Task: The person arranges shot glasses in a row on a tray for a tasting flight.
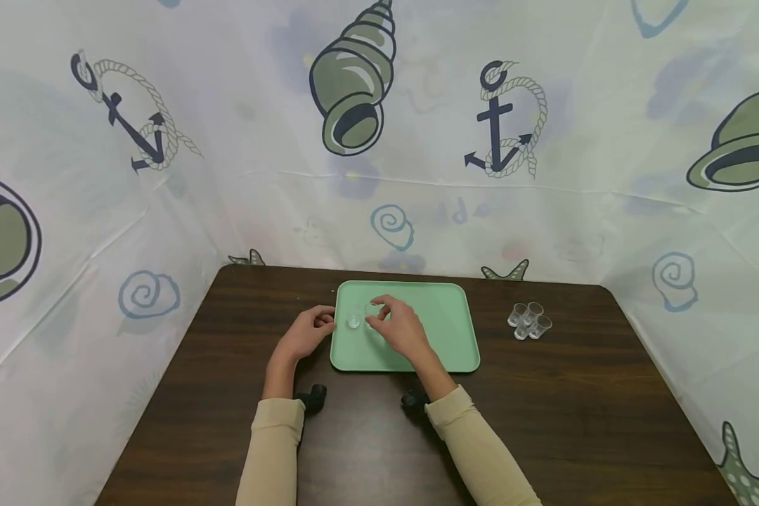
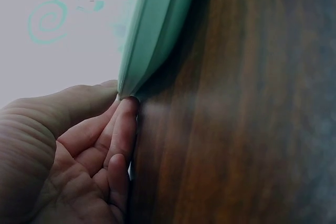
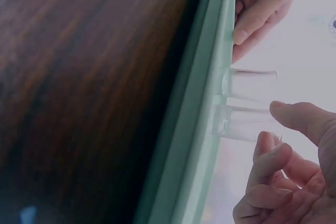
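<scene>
A light green tray (image 1: 443, 330) lies on the table, its left rim pinched between the thumb and fingers of my left hand (image 1: 306, 332). Two small clear shot glasses stand upright side by side on the tray's left half. The left glass (image 1: 353, 321) is untouched. Around the upper part of the other shot glass (image 3: 249, 123) are the thumb and forefinger of my right hand (image 1: 401, 329), one on each side of its rim. That glass's base rests on the tray in the right wrist view.
Several more clear shot glasses (image 1: 529, 321) stand in a tight cluster to the right of the tray. The dark wooden table (image 1: 575, 407) ends at the back against a printed cloth (image 1: 430, 140) that also hangs at both sides.
</scene>
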`<action>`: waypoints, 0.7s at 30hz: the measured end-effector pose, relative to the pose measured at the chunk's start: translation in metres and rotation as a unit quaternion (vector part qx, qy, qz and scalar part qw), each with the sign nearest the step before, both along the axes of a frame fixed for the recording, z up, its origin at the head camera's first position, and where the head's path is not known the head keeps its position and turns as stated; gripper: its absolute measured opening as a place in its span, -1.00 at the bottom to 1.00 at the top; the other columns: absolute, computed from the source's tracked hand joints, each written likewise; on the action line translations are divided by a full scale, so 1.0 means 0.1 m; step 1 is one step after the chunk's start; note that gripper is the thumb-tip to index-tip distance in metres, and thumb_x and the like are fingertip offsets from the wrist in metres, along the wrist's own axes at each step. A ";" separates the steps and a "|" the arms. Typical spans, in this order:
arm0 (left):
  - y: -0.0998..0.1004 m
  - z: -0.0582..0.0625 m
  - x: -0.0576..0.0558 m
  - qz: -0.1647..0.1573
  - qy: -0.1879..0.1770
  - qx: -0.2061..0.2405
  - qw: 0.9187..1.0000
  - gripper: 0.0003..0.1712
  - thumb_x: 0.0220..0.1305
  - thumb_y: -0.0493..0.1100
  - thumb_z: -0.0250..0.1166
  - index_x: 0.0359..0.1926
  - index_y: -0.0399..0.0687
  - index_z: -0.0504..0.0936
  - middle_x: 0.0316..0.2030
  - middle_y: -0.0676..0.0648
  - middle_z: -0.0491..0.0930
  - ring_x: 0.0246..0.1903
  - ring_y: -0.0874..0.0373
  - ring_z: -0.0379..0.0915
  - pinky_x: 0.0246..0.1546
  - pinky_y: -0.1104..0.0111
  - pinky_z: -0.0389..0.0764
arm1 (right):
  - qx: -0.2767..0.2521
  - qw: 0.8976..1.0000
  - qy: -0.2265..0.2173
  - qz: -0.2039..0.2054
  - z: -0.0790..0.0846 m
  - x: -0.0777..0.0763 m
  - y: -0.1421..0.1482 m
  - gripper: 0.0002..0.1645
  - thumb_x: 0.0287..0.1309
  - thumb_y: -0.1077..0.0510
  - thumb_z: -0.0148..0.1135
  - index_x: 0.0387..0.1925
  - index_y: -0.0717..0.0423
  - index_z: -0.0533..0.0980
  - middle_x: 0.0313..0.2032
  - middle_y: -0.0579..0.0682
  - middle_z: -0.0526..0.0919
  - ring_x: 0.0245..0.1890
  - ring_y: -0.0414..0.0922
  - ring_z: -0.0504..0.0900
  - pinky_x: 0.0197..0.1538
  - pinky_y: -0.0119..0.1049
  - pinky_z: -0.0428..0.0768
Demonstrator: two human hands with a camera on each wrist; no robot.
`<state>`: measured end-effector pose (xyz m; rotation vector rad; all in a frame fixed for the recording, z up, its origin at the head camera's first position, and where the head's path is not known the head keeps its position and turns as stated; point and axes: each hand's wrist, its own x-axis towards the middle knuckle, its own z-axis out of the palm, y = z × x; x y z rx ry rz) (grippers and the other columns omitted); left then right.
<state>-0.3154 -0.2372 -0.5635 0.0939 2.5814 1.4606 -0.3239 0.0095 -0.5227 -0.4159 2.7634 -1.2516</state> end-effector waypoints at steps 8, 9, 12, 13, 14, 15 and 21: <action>0.01 0.02 -0.01 -0.005 0.000 0.002 1.000 -0.45 0.67 -0.17 0.18 0.52 -0.29 0.41 0.19 -0.30 0.58 0.15 -0.14 0.55 0.19 -0.02 0.58 | 0.002 1.000 -0.001 0.001 -0.03 0.00 0.01 -0.46 0.47 -0.04 0.40 0.35 0.07 0.61 -0.20 -0.02 0.75 -0.52 -0.14 0.51 -0.42 -0.27 0.46; 0.01 0.02 -0.01 -0.004 0.000 0.002 1.000 -0.45 0.67 -0.17 0.19 0.52 -0.29 0.42 0.18 -0.30 0.58 0.14 -0.14 0.55 0.19 -0.02 0.58 | 0.005 1.000 -0.001 0.002 -0.03 -0.01 0.01 -0.46 0.47 -0.04 0.39 0.35 0.06 0.61 -0.19 -0.03 0.75 -0.52 -0.15 0.52 -0.41 -0.27 0.47; 0.01 0.03 0.00 -0.002 0.000 0.001 1.000 -0.45 0.66 -0.17 0.19 0.51 -0.31 0.42 0.18 -0.31 0.58 0.14 -0.15 0.55 0.18 -0.01 0.58 | 0.013 1.000 0.003 0.004 -0.04 -0.01 0.01 -0.46 0.48 -0.04 0.39 0.36 0.05 0.60 -0.18 -0.04 0.75 -0.52 -0.15 0.53 -0.41 -0.27 0.48; 0.01 0.03 0.00 -0.002 0.000 0.001 1.000 -0.45 0.66 -0.17 0.19 0.51 -0.31 0.42 0.18 -0.31 0.58 0.14 -0.15 0.55 0.18 -0.01 0.58 | 0.015 1.000 0.003 0.004 -0.04 -0.02 0.00 -0.46 0.47 -0.04 0.39 0.36 0.05 0.60 -0.18 -0.04 0.75 -0.52 -0.14 0.53 -0.41 -0.26 0.48; 0.02 0.03 0.00 0.000 -0.001 0.002 1.000 -0.45 0.66 -0.17 0.20 0.51 -0.31 0.42 0.18 -0.31 0.58 0.14 -0.15 0.54 0.19 -0.01 0.58 | 0.019 1.000 0.003 0.003 -0.04 -0.02 0.00 -0.46 0.47 -0.05 0.39 0.36 0.04 0.59 -0.18 -0.04 0.75 -0.52 -0.15 0.54 -0.41 -0.27 0.48; 0.02 0.03 0.00 -0.001 -0.002 0.000 1.000 -0.45 0.66 -0.17 0.20 0.51 -0.31 0.42 0.18 -0.31 0.58 0.14 -0.16 0.54 0.19 -0.01 0.58 | 0.020 1.000 0.002 0.002 -0.04 -0.02 0.00 -0.46 0.47 -0.05 0.39 0.36 0.03 0.59 -0.18 -0.05 0.75 -0.52 -0.15 0.54 -0.42 -0.26 0.49; 0.02 0.05 0.01 -0.004 -0.004 -0.001 1.000 -0.44 0.66 -0.16 0.19 0.52 -0.31 0.41 0.19 -0.32 0.57 0.15 -0.17 0.54 0.19 -0.02 0.57 | 0.033 0.999 -0.009 -0.002 -0.03 -0.03 0.01 -0.44 0.46 -0.04 0.39 0.39 -0.03 0.56 -0.17 -0.07 0.75 -0.51 -0.15 0.58 -0.41 -0.25 0.50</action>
